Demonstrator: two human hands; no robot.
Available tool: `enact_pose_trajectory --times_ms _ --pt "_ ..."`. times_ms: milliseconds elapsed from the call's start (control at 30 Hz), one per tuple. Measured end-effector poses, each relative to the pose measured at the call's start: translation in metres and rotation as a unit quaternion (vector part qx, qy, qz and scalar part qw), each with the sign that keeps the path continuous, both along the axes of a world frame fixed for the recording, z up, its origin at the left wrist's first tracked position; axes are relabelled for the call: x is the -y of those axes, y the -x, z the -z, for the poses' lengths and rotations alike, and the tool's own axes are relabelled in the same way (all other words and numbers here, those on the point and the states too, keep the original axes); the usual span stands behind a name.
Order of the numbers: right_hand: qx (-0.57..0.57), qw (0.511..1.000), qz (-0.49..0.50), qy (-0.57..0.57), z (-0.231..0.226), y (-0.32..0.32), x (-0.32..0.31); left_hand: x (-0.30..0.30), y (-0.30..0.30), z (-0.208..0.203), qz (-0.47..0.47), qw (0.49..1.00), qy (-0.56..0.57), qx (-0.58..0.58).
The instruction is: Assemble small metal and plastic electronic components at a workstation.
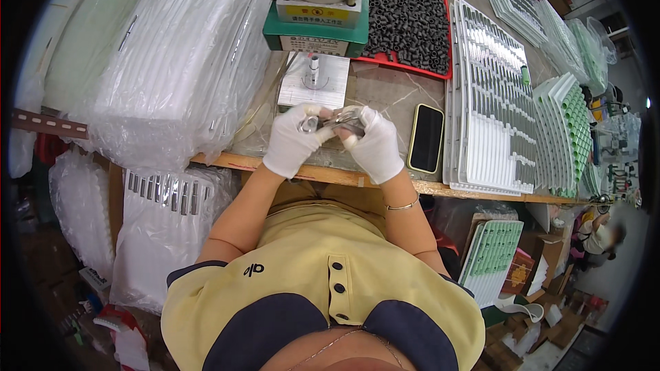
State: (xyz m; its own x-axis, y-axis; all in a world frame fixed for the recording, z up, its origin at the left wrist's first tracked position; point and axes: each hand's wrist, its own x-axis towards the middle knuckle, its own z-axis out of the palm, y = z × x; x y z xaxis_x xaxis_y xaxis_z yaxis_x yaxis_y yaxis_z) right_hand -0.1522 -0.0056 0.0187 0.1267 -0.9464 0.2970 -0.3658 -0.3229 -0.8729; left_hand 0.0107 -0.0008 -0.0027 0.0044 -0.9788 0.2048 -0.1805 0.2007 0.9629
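Observation:
My left hand [294, 140] and my right hand [375, 144], both in white gloves with some fingertips bare, meet over the table's front part. Both are closed around small shiny silver tubes [349, 122]. A round silver end [309, 124] shows at the left hand's fingers; how many pieces each hand has is hidden. Just beyond the hands is a square metal block [326, 85] with a short upright silver post [314, 67]. Above it stands a press [316, 24] with a green body and a grey cylinder.
A red tray [448, 41] of small black tubular parts lies right of the press. A dark-screened phone [426, 139] rests near the table edge. White trays [481, 158] with rows of silver tubes and stacked green trays [567, 130] fill the right. Plastic-wrapped white trays [172, 62] cover the left.

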Motion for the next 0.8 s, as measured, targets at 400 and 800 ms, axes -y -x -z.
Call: enact_pose_trajectory --times_ms 400,800 --pt "-0.19 0.979 0.068 -0.031 0.017 -0.041 0.087 0.074 -0.05 -0.01 -0.063 0.997 -0.048 0.028" --pt "0.042 0.997 0.026 -0.064 0.004 -0.004 0.035 0.005 -0.057 -0.021 0.151 0.933 -0.199 -0.26"
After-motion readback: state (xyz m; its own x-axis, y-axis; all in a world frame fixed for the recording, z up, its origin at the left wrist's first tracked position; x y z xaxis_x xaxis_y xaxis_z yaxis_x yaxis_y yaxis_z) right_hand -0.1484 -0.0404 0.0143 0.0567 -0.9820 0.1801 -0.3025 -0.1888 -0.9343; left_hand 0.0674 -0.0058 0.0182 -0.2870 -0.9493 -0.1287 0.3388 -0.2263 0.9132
